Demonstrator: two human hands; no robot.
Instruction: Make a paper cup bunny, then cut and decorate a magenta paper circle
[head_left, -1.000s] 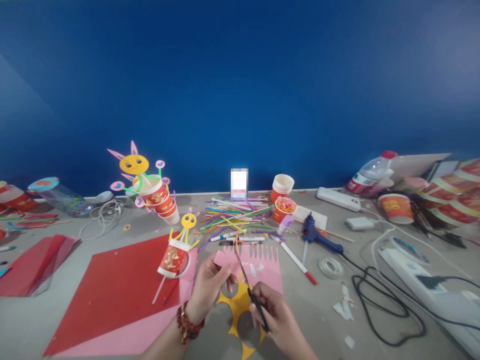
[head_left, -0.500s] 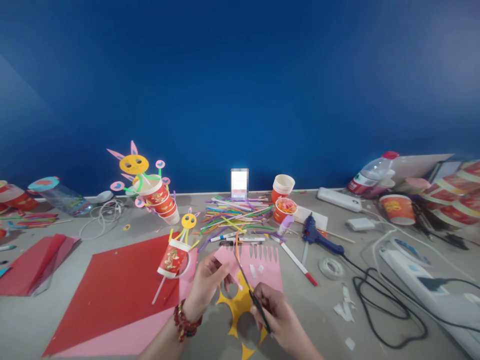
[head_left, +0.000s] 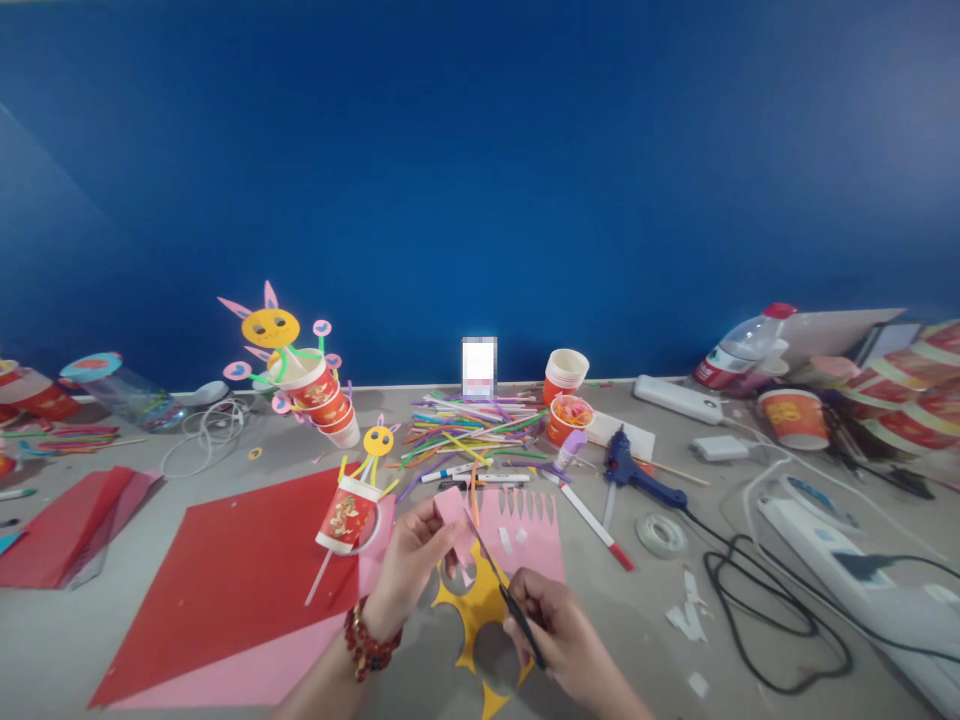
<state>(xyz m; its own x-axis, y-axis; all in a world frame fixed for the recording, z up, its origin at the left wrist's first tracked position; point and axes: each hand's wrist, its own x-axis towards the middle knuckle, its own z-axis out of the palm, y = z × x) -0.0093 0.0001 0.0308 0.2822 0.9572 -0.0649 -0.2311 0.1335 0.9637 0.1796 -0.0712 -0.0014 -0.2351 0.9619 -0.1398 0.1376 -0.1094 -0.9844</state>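
My left hand (head_left: pixel 416 560) pinches a small piece of pink paper (head_left: pixel 454 515), its thumb pressed on the front. Scissors (head_left: pixel 491 565) with dark handles are gripped in my right hand (head_left: pixel 551 625), the blades pointing up and left against the edge of that piece. Below both hands lies a yellow paper sheet (head_left: pixel 476 605) with round holes cut out. Behind it a pink sheet (head_left: pixel 536 530) has a notched top edge. Beside my left wrist, a small cup figure (head_left: pixel 349 515) with a yellow rabbit head rests on a white stick over red paper (head_left: pixel 247 560).
Pipe cleaners (head_left: pixel 472 430) lie heaped at the back middle. A larger cup figure (head_left: pixel 311 390) stands at left. On the right are a blue glue gun (head_left: pixel 637 475), a tape roll (head_left: pixel 661 536), a looping black cord (head_left: pixel 780 625) and a power strip (head_left: pixel 840 580).
The pink piece in my left hand has turned more upright and shifted slightly left. My right hand with the scissors has barely moved.
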